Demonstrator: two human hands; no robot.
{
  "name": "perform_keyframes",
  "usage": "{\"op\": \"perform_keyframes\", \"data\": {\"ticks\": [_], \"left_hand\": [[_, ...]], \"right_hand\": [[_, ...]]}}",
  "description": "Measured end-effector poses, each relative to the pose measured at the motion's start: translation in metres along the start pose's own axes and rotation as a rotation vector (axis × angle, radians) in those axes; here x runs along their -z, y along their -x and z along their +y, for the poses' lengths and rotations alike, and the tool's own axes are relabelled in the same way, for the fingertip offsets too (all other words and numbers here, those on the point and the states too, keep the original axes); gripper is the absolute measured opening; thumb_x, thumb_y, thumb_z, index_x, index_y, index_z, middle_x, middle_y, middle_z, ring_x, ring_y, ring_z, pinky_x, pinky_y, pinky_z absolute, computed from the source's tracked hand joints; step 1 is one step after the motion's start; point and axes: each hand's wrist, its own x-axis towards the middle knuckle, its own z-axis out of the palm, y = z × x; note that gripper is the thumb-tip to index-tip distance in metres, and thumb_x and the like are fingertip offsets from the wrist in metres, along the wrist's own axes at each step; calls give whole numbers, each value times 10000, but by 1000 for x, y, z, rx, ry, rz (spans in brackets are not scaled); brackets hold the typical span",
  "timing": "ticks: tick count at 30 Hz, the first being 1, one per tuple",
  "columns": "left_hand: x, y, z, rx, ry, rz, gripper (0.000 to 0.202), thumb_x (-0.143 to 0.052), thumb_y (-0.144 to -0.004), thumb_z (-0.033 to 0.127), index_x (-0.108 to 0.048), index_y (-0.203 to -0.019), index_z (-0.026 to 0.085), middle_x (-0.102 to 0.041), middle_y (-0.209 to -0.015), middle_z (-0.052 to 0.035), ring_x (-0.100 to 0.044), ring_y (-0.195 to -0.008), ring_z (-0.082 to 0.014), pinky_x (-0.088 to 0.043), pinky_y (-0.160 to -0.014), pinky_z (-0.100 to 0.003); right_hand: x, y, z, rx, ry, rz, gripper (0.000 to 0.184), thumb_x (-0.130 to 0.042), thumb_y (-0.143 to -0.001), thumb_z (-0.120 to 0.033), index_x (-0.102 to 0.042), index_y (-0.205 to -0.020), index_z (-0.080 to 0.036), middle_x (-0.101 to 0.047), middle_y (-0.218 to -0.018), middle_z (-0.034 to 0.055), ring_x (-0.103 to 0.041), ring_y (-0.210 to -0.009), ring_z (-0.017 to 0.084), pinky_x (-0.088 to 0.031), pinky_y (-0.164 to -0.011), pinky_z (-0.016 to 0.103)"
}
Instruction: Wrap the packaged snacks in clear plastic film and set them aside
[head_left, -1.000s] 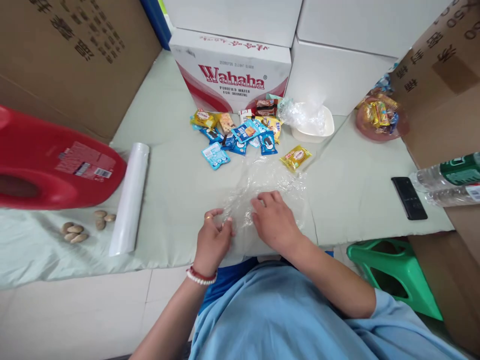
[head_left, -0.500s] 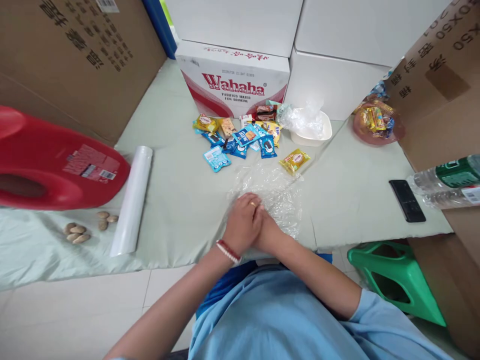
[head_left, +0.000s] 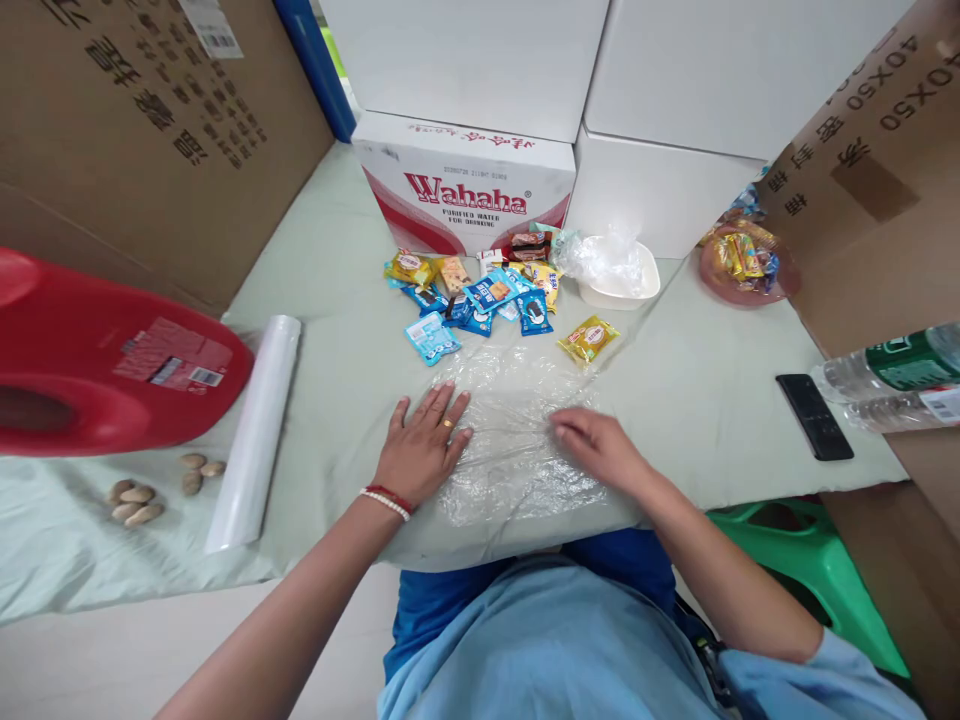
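Observation:
A crinkled sheet of clear plastic film [head_left: 517, 455] lies on the cloth-covered table in front of me. My left hand [head_left: 424, 445] rests flat on its left side, fingers spread. On the right side, my right hand [head_left: 600, 448] has its thumb and fingers pinched together on the film, which is drawn into creases toward the fingertips. Just beyond the film is a yellow snack packet [head_left: 589, 340]. Farther back lies a pile of small wrapped snacks [head_left: 487, 290], blue, yellow and brown.
A white bowl [head_left: 619, 298] with crumpled plastic stands behind. A film roll [head_left: 259, 430], walnuts [head_left: 135, 502] and a red jug [head_left: 127, 350] are at left. At right are a pink bowl [head_left: 712, 285], a phone [head_left: 814, 415] and bottles [head_left: 892, 365]. Boxes [head_left: 465, 185] wall the back.
My hands were together over the film; they have moved apart, left hand to the left and flat, right hand to the right and pinching. The film is spread wider. My view has shifted slightly.

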Motion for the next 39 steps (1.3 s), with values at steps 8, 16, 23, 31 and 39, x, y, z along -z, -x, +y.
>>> {"op": "perform_keyframes", "data": {"ticks": [8, 16, 23, 31, 39], "left_hand": [[-7, 8, 8, 69, -39, 19, 697, -317, -1068, 479, -265, -1687, 162, -344, -1708, -179, -360, -1589, -330, -165, -1303, -666], [-2, 7, 10, 66, -33, 9, 673, -306, -1076, 485, -340, -1659, 150, -334, -1715, -166, -349, -1593, -335, -164, -1301, -670], [-1, 7, 11, 79, 27, 6, 660, -336, -1078, 476, -326, -1667, 181, -329, -1721, -153, -326, -1606, -318, -116, -1319, -645], [1, 8, 12, 80, -14, -12, 671, -316, -1080, 478, -309, -1672, 163, -333, -1723, -142, -331, -1603, -333, -165, -1307, -665], [1, 8, 13, 66, -62, -54, 758, -341, -1061, 588, -243, -1693, 181, -268, -1748, -144, -275, -1624, -343, -115, -1312, -682]], "right_hand": [[27, -175, 5, -314, 454, 193, 494, -606, -997, -407, -608, -1374, -88, -675, -1300, 240, -628, -1187, 372, -499, -1028, 485], [39, -209, 10, -351, 324, 193, 324, -654, -863, -149, -735, -1177, -136, -751, -1141, 161, -670, -1046, 304, -500, -940, 399], [66, -136, 7, -236, -245, 165, 254, -690, -830, -352, -764, -994, -173, -734, -863, 40, -619, -730, 170, -472, -711, 303], [23, -150, -7, 86, 358, -216, 503, -775, -813, -266, -727, -1309, -198, -698, -1298, 142, -608, -1182, 320, -489, -1030, 447], [44, -141, 15, -55, 345, -202, 423, -672, -895, -315, -720, -1296, -188, -743, -1214, 125, -667, -1059, 286, -511, -996, 422]]}}
